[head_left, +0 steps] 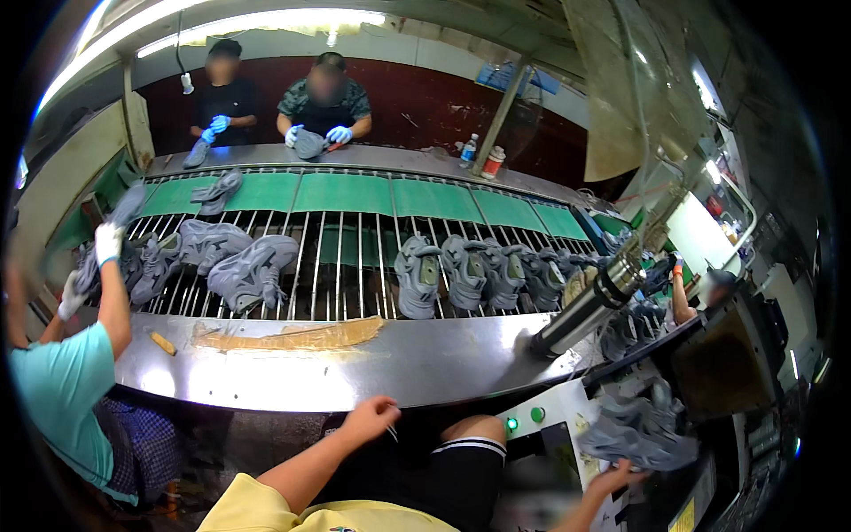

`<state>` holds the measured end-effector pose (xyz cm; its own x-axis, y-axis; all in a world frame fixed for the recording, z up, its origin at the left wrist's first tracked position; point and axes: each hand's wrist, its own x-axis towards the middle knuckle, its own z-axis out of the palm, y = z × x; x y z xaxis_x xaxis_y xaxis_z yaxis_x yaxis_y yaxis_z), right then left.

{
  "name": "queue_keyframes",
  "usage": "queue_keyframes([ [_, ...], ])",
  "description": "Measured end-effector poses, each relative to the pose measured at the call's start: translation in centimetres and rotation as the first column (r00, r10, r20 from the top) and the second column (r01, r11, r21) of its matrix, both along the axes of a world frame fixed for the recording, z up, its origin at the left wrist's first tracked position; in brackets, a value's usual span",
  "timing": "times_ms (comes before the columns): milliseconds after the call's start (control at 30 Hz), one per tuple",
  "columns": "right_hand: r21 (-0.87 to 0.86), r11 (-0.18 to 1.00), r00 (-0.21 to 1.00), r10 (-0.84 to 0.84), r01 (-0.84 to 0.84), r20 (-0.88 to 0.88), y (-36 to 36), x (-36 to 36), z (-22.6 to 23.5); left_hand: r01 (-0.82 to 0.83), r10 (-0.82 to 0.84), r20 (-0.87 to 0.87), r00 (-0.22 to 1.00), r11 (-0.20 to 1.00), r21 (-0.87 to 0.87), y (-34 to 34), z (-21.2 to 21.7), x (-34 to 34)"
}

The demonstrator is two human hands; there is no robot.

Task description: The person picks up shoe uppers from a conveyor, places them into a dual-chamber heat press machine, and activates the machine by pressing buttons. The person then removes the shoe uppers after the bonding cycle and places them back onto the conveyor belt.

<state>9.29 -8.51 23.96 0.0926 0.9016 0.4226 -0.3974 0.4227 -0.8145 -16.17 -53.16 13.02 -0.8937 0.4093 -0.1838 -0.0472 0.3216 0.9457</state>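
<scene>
At the lower right, my right hand (618, 479) grips a grey sneaker (651, 450) from below, beside the white machine panel (567, 415). Another grey shoe shape overlaps behind it; I cannot tell whether it is a second shoe. My left hand (374, 417) is curled closed in front of the metal ledge (443, 372), above my lap. A thin pale sliver shows under its fingers, too small to name. Beyond the ledge, a row of grey sneakers (462, 270) stands upright on the roller conveyor (341, 284), and more grey sneakers (253, 273) lie on its left.
A green belt (346, 192) runs behind the rollers. Two people in blue gloves handle shoes at the far counter (390, 157); a teal-sleeved person (66, 390) works at left, another (687, 297) at right. A metal cylinder (589, 301) slants over the ledge. Cardboard (292, 335) lies there.
</scene>
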Motion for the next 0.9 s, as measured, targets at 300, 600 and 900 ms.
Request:
queue_keyframes([
  [300, -0.472, 0.209, 0.341, 0.915, -0.857, -0.214, -22.9, -17.0, -3.3, -0.336, -0.024, 0.418, 0.908, 0.554, 0.762, 4.4, 9.2, 2.6],
  [600, -0.543, -0.002, -0.241, 0.897, -0.840, 0.371, -25.6, -21.7, -5.9, -0.610, 0.652, -0.273, 0.707, 0.758, 0.232, -10.1, 5.2, -1.9],
  [900, -0.268, 0.769, 0.157, 0.428, -0.580, 0.890, -16.5, -17.2, -13.2, -0.586, 0.619, -0.503, 0.604, 0.772, 0.245, -8.2, -1.5, -9.8],
])
